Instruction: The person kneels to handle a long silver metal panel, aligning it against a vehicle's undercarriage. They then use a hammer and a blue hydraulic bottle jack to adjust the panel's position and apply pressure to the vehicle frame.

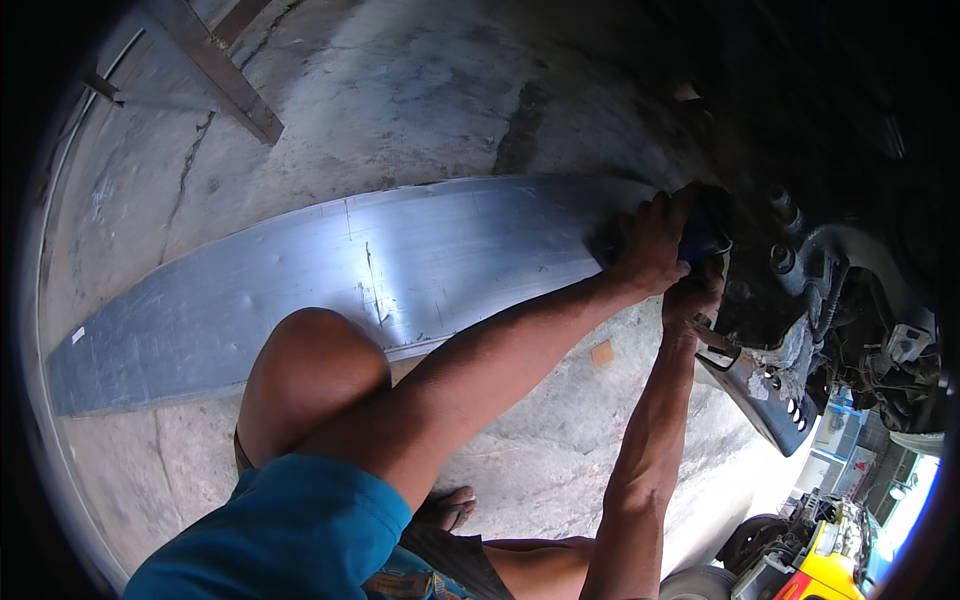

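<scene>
Both my hands reach up to the right, against the dark underside of a vehicle. My left hand (655,240) has its fingers curled over a dark, blue-tinted rounded part (706,238); shadow hides what kind it is. Just below it, my right hand (696,296) grips the same part from underneath, its fingertips mostly hidden. Close beside the right wrist is a metal bracket (765,390) with round holes. Bolts and a thick metal arm (845,245) of the undercarriage sit right of the hands.
A long grey sheet-metal panel (270,260) lies on the cracked concrete floor (390,100). A steel post (225,75) stands at the upper left. On the floor is a small brown scrap (601,353). A yellow and red vehicle (830,555) is at the lower right.
</scene>
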### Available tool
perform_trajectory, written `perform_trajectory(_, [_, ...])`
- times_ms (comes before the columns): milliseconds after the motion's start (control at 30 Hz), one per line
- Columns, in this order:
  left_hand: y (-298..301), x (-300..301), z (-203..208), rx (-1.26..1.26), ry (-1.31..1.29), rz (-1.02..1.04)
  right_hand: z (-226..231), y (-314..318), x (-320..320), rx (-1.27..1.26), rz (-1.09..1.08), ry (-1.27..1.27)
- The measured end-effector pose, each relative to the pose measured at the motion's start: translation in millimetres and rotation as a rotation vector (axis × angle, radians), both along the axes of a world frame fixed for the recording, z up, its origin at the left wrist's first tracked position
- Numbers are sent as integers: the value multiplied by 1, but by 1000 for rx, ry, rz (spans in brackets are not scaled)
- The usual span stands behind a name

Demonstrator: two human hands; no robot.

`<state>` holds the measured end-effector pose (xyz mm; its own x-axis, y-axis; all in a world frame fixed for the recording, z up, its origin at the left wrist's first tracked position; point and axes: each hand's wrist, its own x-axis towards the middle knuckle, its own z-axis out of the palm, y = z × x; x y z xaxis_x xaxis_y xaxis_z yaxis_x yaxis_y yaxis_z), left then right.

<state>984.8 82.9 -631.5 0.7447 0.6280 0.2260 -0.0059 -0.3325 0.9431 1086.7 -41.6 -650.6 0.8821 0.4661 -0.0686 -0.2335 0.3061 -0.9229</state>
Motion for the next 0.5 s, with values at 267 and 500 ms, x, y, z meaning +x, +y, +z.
perform_trajectory(267, [21,-21,-1,6,-29,-184,-13,-20,26,-6,-7,7])
perform_trajectory(500, [91,8,4,-58,-127,-472,-2,-7,11,-108,-17,-152])
